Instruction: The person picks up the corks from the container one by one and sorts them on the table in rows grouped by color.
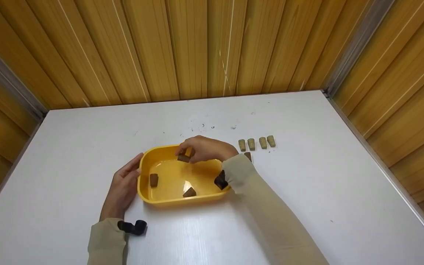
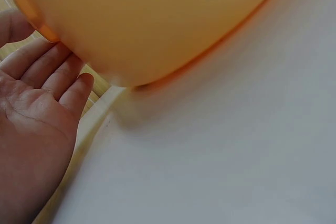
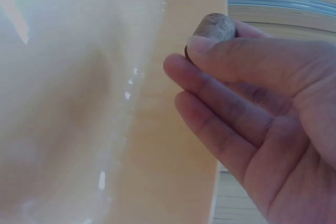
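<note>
My right hand (image 1: 206, 149) pinches a brown cork stopper (image 1: 183, 158) between thumb and fingers, over the far side of a yellow plastic tray (image 1: 186, 200). In the right wrist view the stopper (image 3: 216, 27) has a mottled, rounded end, and the lower fingers extend below it. Inside the tray, one brown stopper (image 1: 154, 180) stands near the left wall and another brown stopper (image 1: 189, 192) lies by the near wall. My left hand (image 1: 123, 187) rests against the tray's left end. Its fingers (image 2: 44, 69) touch the outer wall, fairly straight in the left wrist view.
Several pale tan stoppers (image 1: 251, 144) stand in a row on the white table (image 1: 296, 176), right of the tray. Another brown stopper (image 1: 248, 156) is partly hidden behind the right sleeve. Wood-patterned panels (image 1: 190, 51) rise along the table's back and sides.
</note>
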`<act>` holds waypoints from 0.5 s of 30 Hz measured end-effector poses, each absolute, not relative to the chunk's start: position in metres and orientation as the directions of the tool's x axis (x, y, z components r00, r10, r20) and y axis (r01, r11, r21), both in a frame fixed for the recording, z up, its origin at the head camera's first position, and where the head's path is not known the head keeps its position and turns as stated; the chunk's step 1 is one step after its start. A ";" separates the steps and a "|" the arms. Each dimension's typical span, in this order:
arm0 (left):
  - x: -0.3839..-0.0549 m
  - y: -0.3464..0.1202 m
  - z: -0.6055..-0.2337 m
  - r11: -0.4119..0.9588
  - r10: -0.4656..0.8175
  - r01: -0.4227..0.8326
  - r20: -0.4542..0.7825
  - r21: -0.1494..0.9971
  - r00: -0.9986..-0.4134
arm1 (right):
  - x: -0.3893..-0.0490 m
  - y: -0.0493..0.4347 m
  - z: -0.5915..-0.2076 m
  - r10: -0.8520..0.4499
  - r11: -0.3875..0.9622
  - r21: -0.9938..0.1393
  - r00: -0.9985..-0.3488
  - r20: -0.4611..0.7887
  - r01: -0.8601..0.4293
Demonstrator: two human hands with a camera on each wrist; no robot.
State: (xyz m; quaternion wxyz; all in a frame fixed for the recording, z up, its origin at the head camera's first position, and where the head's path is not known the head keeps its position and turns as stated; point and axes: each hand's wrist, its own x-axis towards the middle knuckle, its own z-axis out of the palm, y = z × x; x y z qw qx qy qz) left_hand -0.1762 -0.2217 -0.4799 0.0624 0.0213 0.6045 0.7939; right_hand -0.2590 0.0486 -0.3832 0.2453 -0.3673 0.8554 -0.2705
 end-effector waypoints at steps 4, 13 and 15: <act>-0.177 -0.221 -0.480 -0.284 0.126 -0.072 -0.038 0.956 -0.991 | -0.259 0.058 -0.375 -0.761 0.555 -0.679 -0.624 -0.179 -0.481; -0.177 -0.223 -0.480 -0.277 0.137 -0.076 -0.039 0.958 -0.990 | -0.259 0.080 -0.366 -0.745 0.531 -0.698 -0.657 -0.113 -0.481; -0.177 -0.223 -0.480 -0.273 0.140 -0.080 -0.043 0.959 -0.989 | -0.258 0.085 -0.365 -0.745 0.526 -0.697 -0.659 -0.102 -0.487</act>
